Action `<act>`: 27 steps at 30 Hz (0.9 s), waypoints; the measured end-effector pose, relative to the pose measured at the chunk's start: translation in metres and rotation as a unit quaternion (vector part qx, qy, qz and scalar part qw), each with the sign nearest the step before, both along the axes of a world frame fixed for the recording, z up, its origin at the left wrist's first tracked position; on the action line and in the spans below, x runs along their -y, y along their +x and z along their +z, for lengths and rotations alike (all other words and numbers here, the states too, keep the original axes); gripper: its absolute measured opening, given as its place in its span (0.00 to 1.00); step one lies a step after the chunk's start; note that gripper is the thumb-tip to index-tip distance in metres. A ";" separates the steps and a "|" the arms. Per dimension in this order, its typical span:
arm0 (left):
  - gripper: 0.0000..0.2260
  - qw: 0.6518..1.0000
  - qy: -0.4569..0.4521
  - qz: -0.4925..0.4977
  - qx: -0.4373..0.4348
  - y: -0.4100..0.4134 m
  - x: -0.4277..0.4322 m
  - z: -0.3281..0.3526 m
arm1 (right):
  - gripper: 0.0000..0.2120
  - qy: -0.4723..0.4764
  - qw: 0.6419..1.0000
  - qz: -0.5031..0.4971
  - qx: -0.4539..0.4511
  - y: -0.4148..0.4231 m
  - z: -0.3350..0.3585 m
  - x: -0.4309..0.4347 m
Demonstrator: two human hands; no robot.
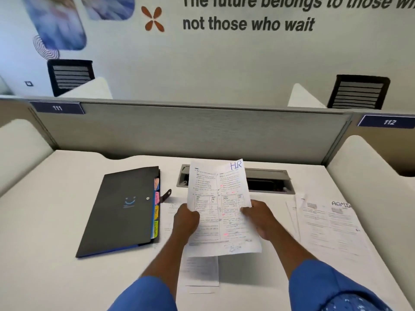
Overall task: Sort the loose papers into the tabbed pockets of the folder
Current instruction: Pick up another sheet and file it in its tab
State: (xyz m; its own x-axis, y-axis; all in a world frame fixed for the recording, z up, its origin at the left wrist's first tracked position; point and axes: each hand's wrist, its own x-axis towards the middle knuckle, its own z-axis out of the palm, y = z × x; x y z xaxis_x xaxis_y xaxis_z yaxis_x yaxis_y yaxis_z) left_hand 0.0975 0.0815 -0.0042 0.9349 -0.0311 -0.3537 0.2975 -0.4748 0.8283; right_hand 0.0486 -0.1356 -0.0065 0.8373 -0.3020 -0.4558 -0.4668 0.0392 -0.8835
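My left hand [185, 217] and right hand [258, 217] each pinch a side of a white printed sheet [221, 198] marked "HR" in blue ink, above the white bench [56, 221]. The closed black tabbed folder [122, 212] lies left; white papers [330, 223] lettered "ADMIN" lie right.

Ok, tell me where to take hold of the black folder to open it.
Probably the front cover's right edge, beside the coloured tabs, coming from the right. The black folder lies flat and closed, and the tabs and strap stick out on that side, so it looks like the free edge. Free the left hand from the HR sheet first.
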 end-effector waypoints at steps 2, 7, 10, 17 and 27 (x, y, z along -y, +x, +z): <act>0.15 1.000 0.006 0.014 0.000 0.005 -0.019 -0.002 | 0.10 -0.005 1.000 0.004 -0.003 0.010 -0.001 -0.018; 0.09 0.999 0.023 0.039 -0.010 0.020 -0.065 -0.011 | 0.10 -0.023 1.000 0.010 -0.014 0.032 -0.007 -0.062; 0.10 0.997 0.062 0.032 -0.013 0.032 -0.085 -0.017 | 0.10 -0.015 1.000 0.010 -0.019 0.042 -0.011 -0.079; 0.11 0.974 0.221 -0.025 0.054 0.052 -0.110 -0.029 | 0.11 0.000 1.000 -0.010 -0.025 0.061 -0.023 -0.094; 0.18 0.918 0.380 -0.012 0.110 0.086 -0.128 -0.050 | 0.10 0.017 0.999 -0.014 -0.027 0.078 -0.055 -0.097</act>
State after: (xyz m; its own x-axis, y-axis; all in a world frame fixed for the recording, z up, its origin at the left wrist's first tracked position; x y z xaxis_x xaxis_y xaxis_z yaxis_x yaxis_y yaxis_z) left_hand 0.1834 0.2094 -0.0546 0.9884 0.1261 -0.0847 0.1457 -0.9449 0.2932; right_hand 0.1265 -0.0381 -0.0612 0.8026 -0.3087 -0.5105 -0.5123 0.0817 -0.8549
